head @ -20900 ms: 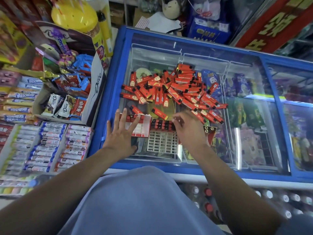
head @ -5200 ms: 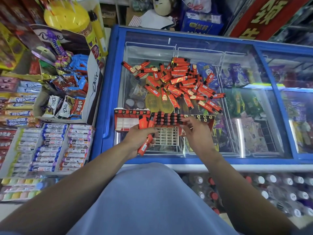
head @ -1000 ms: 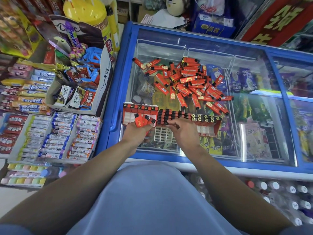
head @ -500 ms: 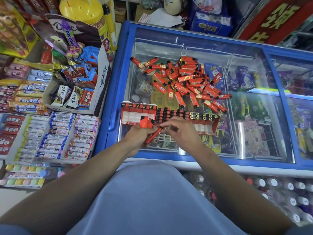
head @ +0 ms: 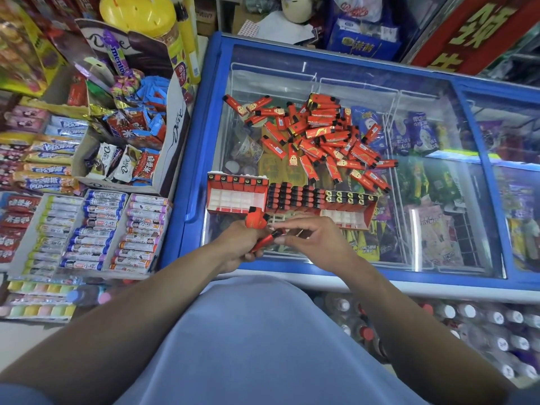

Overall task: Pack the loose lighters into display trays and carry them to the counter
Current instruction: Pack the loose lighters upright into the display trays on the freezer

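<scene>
Red lighters [head: 256,221] sit bunched in the left hand [head: 237,247], fingers curled round them; the right hand [head: 314,239] pinches one lighter [head: 267,239] by its black end. Beyond lie three display trays [head: 236,197] and a loose pile [head: 318,138] on the freezer lid [head: 438,206].

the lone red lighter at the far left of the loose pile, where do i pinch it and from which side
Pinch the flat red lighter with the black cap across its two long edges near the middle, coming straight down from above. It lies flat on the blue-framed glass freezer lid, slanted, with its far-left end clear of the loose pile of red lighters, so both long edges look free. That seems the easiest hold.
</scene>
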